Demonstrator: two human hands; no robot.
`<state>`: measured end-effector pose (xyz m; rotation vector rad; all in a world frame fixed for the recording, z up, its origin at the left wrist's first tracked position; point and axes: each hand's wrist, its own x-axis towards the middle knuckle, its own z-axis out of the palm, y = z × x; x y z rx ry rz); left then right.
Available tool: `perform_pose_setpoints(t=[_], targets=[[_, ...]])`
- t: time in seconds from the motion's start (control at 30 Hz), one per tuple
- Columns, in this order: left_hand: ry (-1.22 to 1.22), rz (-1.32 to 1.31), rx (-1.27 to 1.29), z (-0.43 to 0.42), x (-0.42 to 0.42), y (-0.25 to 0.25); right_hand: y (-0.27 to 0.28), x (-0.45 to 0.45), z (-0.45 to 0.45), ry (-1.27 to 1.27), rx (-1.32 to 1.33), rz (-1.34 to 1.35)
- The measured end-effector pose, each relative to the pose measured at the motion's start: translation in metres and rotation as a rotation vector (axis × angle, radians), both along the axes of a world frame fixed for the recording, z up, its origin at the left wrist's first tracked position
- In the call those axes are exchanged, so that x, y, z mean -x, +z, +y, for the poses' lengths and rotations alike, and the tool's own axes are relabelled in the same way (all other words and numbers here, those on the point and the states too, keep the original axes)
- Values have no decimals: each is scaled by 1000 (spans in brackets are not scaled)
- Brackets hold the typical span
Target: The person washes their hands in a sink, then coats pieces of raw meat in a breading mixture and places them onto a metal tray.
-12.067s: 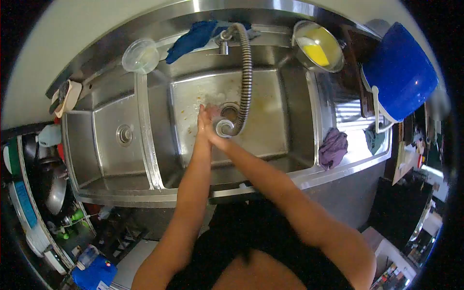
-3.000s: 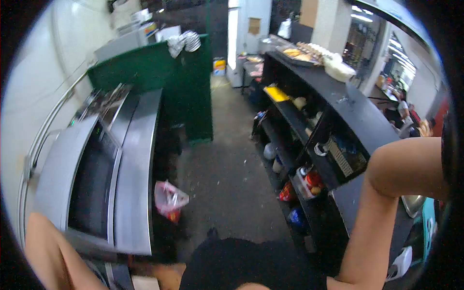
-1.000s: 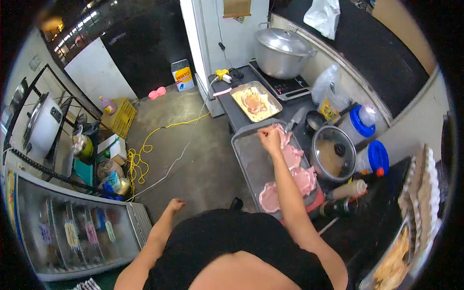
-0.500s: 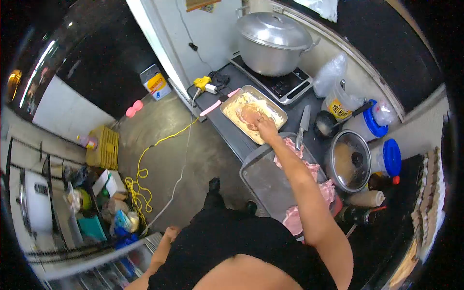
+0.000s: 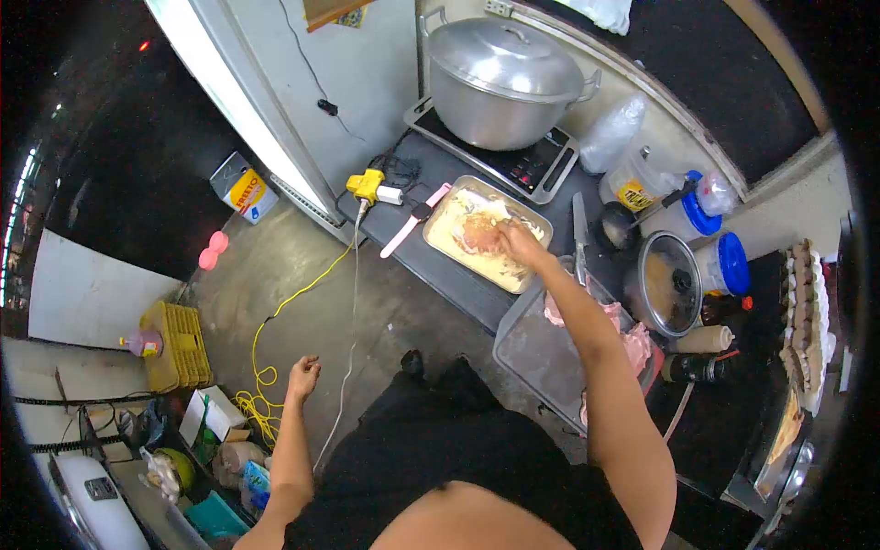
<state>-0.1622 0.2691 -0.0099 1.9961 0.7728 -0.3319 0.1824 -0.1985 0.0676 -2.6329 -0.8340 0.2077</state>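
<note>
My right hand point(image 5: 524, 246) reaches into a metal tray point(image 5: 446, 258) of pale, floury coating. Its fingers are closed on the edge of a coated slice of meat point(image 5: 478, 234), which lies flat in the coating. Below that arm is a larger grey tray point(image 5: 541, 353) with raw pink meat slices point(image 5: 634, 346) along its right side, partly hidden by the forearm. My left hand point(image 5: 304, 374) hangs over the floor at my side, fingers curled in, with nothing visible in it.
A lidded pot point(image 5: 504, 78) stands on an induction cooker point(image 5: 541, 170) behind the tray. A knife point(image 5: 579, 234), a ladle point(image 5: 619, 226) and a lidded bowl point(image 5: 667, 284) sit to the right. A pink-strapped watch point(image 5: 417, 215) and yellow adapter point(image 5: 365, 185) lie left. A yellow cord point(image 5: 307, 289) crosses the floor.
My left hand has come up and away from my body, showing more fully. The right hand stays at the meat slice in the coating tray. The whole view has shifted slightly.
</note>
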Motion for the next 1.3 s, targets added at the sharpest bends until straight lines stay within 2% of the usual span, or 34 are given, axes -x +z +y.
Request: perform_pose_setpoints(t=[0.07,0.17,0.2,0.33,0.43,0.47,0.53,0.6,0.7,0.77,0.83,0.9,0.97,1.07,1.13,1.23,1.3], targets=[[-49,12,19,-3,-20,1,5,-10,2,-10,13,39],[-150,-45,-60,-19,-32,-2,16,3,2,102,148,-42],[-124,-18,-6,-31,-35,12,28,9,1,177,255,-27],[-174,94,27,-50,-26,-3,-3,25,-16,349,148,-310],[-201,206,-13,-55,-7,-9,-3,14,-3,237,112,-43],[-229,220,-38,-53,-2,-14,2,17,-1,247,11,-151],[-219,226,-10,-48,2,-24,-9,11,2,180,-9,-206],[-137,214,100,-54,-11,4,-13,7,3,132,-62,-222],[-261,74,-77,-53,-51,33,-2,-8,10,82,-186,-163],[-264,-177,-97,-58,-89,53,19,-13,14,39,-241,-53],[-278,-311,-115,-87,-142,115,49,-17,20,102,-232,-71],[-328,-457,53,-108,-190,132,83,-18,28,158,-207,-60],[-449,-599,62,-134,-234,153,104,-15,35,176,-269,34],[-563,-665,125,-167,-285,160,112,-15,32,126,-264,234],[-661,-652,105,-185,-310,163,109,-21,27,25,-222,433],[-795,-542,13,-206,-343,137,44,-40,14,-154,-80,346],[-835,-572,-46,-216,-360,102,-13,-46,3,-260,-220,287]])
